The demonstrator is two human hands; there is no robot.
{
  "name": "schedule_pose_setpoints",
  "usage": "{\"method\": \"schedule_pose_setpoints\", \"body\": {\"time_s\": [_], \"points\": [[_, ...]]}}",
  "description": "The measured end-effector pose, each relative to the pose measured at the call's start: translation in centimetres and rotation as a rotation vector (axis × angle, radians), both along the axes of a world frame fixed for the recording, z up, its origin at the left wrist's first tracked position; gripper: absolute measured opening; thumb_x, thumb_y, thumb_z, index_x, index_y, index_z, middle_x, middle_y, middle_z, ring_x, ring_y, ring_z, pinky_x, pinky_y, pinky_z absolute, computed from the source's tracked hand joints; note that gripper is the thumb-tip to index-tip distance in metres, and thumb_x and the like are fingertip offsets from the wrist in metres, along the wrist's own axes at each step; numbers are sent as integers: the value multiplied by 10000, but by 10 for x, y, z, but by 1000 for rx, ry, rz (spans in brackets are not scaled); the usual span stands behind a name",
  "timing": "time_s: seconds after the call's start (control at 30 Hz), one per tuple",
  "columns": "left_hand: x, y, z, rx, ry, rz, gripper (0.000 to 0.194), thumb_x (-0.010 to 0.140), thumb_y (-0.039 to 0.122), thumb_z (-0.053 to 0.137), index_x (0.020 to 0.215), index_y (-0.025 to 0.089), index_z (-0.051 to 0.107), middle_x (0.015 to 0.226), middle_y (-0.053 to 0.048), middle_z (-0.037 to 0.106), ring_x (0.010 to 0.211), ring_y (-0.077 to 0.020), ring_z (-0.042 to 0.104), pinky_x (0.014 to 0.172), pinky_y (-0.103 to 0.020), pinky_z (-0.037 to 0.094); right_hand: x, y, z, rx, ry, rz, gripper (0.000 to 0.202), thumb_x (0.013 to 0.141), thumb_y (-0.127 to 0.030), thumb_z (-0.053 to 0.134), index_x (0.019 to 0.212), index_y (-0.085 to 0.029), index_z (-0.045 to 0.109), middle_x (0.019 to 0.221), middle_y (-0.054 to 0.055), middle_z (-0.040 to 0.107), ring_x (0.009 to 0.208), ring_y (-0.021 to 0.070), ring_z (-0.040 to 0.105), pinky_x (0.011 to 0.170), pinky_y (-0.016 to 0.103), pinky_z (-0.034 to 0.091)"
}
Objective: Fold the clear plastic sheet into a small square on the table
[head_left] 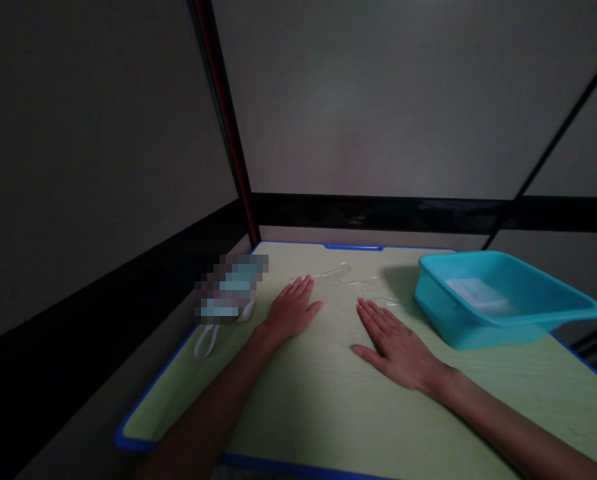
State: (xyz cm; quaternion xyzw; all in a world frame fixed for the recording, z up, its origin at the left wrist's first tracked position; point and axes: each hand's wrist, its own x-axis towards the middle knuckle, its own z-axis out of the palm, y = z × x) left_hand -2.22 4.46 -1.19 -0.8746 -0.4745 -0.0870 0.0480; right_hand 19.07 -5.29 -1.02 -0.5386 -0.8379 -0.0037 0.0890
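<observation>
Grey panelled walls [378,120] with a black band [378,212] along them close in on the far and left sides, and 1 dark post with a red strip [228,133] stands in the far left corner. Below spreads a pale yellow-green table [298,400] with a blue edge. Both hands lie on it palm down, holding nothing: the left hand [291,312] is flat, its fingers together and its thumb out to the right; the right hand [398,347] is flat too, its thumb out to the left. Just beyond the fingertips lies a clear plastic film [351,281], loosely spread; whether the fingers touch it, I cannot tell. To the right stands a turquoise basin [443,313] with a whitish patch inside. On the left lies a pixelated object [233,287] with a white loop [206,341] at its near end
</observation>
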Motion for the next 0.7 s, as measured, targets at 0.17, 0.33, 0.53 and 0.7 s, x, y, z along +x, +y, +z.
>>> {"method": "schedule_pose_setpoints", "body": {"time_s": [0.17, 0.33, 0.53, 0.7], "points": [[-3, 2, 0, -10, 5, -13, 586, 841, 460, 238, 1278, 69, 257, 1342, -106, 259, 1239, -203, 198, 996, -316, 163, -1, 0, -2, 20, 17, 5, 717, 802, -574, 231, 1317, -78, 187, 1363, 123, 165, 1246, 214, 128, 1011, 372, 177], [-5, 4, -1, -21, 21, -25, 601, 841, 465, 232, 1285, 60, 239, 1349, -109, 236, 1246, -202, 169, 1003, -309, 151, -1, 0, -4, 32, 21, 14, 706, 804, -567, 245, 1317, -86, 189, 1365, 124, 162, 1245, 214, 135, 1006, 381, 187], [-10, 7, -3, -24, 7, 43, 662, 826, 500, 238, 1267, 6, 257, 1340, -167, 225, 1249, -211, 150, 1006, -316, 143, -1, 1, -4, 24, 9, 14, 709, 804, -570, 239, 1317, -83, 188, 1364, 126, 160, 1246, 217, 126, 1006, 387, 188], [-7, 6, 10, -75, -57, 139, 617, 856, 437, 181, 1265, -22, 235, 1346, -177, 196, 1248, -202, 149, 1005, -307, 160, -1, 1, -3, 36, 8, 13, 702, 808, -564, 238, 1313, -78, 203, 1359, 132, 177, 1244, 218, 137, 1004, 384, 195]]}}
